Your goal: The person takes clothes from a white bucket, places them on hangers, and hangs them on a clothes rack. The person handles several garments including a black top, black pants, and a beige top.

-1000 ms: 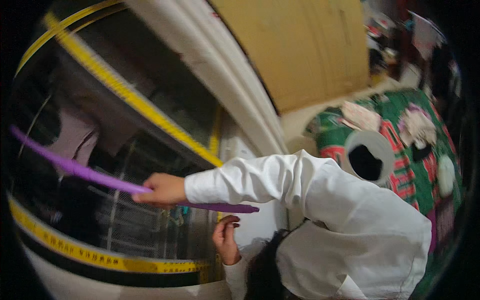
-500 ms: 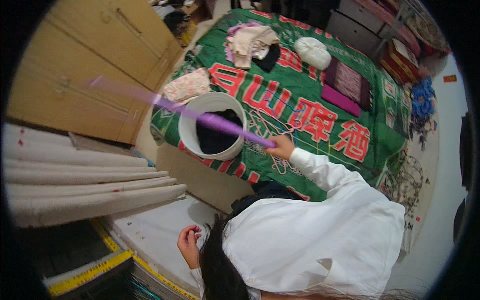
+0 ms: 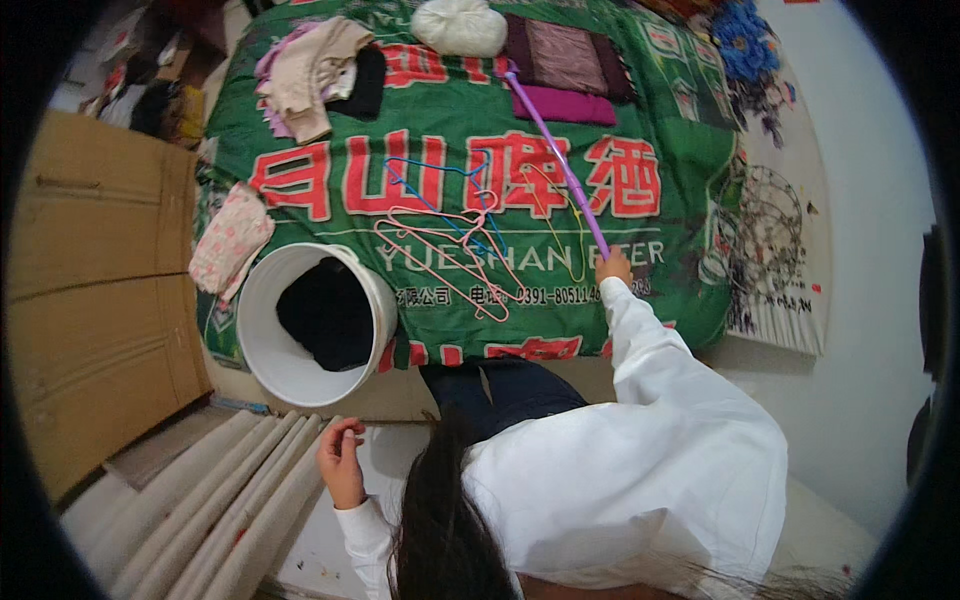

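My right hand (image 3: 614,266) is closed round the lower end of a long purple pole (image 3: 566,172). The pole slants up and away over the bed, its far end beside the folded purple cloth (image 3: 562,104). Beneath and left of it, pink hangers (image 3: 440,232), a blue hanger (image 3: 408,162) and a yellow hanger (image 3: 545,240) lie on the green printed bed cover (image 3: 690,240). My left hand (image 3: 342,462) hangs empty with loosely bent fingers, just below a white bucket (image 3: 262,368) that has dark cloth (image 3: 326,314) inside.
Pale and dark clothes (image 3: 315,80), a white bundle (image 3: 458,26) and a dark folded cloth (image 3: 570,58) lie at the bed's far side. A pink-patterned cloth (image 3: 230,240) is by the bucket. Wooden cabinets (image 3: 95,330) and a pale curtain (image 3: 215,505) stand left, a white wall (image 3: 860,330) right.
The purple pole has swung from pointing left across the bucket to pointing away over the bed. The view has turned, and my right hand still grips the pole.
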`<state>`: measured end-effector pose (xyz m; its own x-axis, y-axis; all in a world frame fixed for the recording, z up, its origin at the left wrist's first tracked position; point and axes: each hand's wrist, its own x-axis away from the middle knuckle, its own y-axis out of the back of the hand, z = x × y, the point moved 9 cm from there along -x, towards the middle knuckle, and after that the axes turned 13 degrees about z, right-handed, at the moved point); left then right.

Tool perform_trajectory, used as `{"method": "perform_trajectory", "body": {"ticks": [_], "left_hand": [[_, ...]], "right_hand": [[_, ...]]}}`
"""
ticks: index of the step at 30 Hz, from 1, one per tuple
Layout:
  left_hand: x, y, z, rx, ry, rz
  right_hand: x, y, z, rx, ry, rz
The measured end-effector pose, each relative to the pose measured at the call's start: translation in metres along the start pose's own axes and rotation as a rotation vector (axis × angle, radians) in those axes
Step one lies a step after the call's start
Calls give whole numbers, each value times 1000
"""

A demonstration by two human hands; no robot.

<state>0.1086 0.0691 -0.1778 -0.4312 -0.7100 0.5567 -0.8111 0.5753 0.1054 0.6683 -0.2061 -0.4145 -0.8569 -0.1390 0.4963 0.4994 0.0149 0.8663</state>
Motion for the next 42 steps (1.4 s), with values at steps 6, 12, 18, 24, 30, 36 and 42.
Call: {"method": "perform_trajectory", "body": {"ticks": [6,12,18,24,30,36,42], "left_hand": [[-149,34,33,-360,-64,176],[-321,40,110,-1105,65,122],[-353,-8,141,-1177,381,23],[-356,16,122,-833,182,-144],[-344,28,126,-675,-16,-184],[-284,76,75,-434,-123,-115],[-131,133,17,154,-237,-276]], "right_hand": [[-21,-97,35,19,41,109],[-16,-262,168,-269,265,505],[-6,-301,243,-482,148,496],[51,-236,287,-719,498,382],[113,-163,272,-656,682,365],[141,-115,242,-650,557,566],[165,-63,266,-820,641,689]]}}
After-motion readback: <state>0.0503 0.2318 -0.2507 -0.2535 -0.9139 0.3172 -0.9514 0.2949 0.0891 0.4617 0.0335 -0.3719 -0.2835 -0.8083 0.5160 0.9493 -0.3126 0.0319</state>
